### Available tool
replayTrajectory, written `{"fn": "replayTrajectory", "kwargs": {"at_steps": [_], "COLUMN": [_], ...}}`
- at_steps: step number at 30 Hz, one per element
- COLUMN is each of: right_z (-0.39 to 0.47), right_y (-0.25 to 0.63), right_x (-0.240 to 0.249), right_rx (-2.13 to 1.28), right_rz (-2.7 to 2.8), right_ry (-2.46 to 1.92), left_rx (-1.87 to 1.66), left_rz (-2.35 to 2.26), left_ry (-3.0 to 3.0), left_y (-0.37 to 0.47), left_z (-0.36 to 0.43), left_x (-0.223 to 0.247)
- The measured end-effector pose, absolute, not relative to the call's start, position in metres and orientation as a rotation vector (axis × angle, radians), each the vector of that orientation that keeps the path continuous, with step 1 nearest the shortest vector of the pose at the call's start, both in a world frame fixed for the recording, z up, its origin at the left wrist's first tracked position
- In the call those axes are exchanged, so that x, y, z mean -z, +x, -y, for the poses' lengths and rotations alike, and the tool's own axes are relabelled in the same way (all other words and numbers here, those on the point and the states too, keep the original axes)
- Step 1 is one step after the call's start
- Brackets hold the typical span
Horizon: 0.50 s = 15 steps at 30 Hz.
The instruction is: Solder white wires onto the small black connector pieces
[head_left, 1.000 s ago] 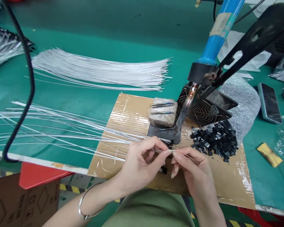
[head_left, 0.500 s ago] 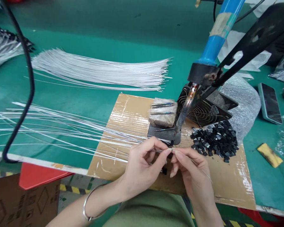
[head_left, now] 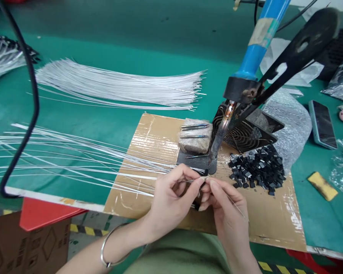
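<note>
Glossy cardboard (head_left: 274, 222) lies at the worktop's (head_left: 108, 121) near edge under smooth, plastic-looking white wires (head_left: 131, 157); the bracelet (head_left: 102, 254) is polished metal.

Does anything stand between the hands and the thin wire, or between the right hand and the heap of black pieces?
Nothing visible does: the left hand and right hand pinch the thin wire, and only cardboard shows between the right hand and the heap of black pieces.

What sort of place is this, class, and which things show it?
Probably an electronics assembly workshop: a blue-handled soldering iron, a bundle of white wires and a heap of small black parts suggest it.
</note>
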State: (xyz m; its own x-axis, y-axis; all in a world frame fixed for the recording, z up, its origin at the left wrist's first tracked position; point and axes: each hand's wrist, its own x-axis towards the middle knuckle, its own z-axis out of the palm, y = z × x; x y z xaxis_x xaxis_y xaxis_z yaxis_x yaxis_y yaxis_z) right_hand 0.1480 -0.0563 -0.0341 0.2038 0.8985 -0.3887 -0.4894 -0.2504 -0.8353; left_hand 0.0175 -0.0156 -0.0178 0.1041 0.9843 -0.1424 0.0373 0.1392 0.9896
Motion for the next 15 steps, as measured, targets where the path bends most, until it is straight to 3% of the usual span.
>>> {"fn": "replayTrajectory", "kwargs": {"at_steps": [2,7,9,15], "right_z": [0.056,0.047,0.043,0.039], "right_y": [0.164,0.206,0.214,0.214], "right_x": [0.034,0.036,0.039,0.047], "right_rx": [-1.236,-0.205,0.058,0.084], "right_rz": [0.670,1.391,1.617,1.697], "right_ry": [-1.368,-1.882,-1.948,-1.936], "left_rx": [-0.987,-0.911,-0.899,-0.891], "left_rz": [-1.257,-1.267,-1.268,-1.264], "left_ry": [1.197,1.214,1.221,1.244], "left_y": [0.015,0.010,0.010,0.012], "left_z": [0.013,0.011,0.011,0.008], "left_x": [0.015,0.014,0.013,0.009]}}
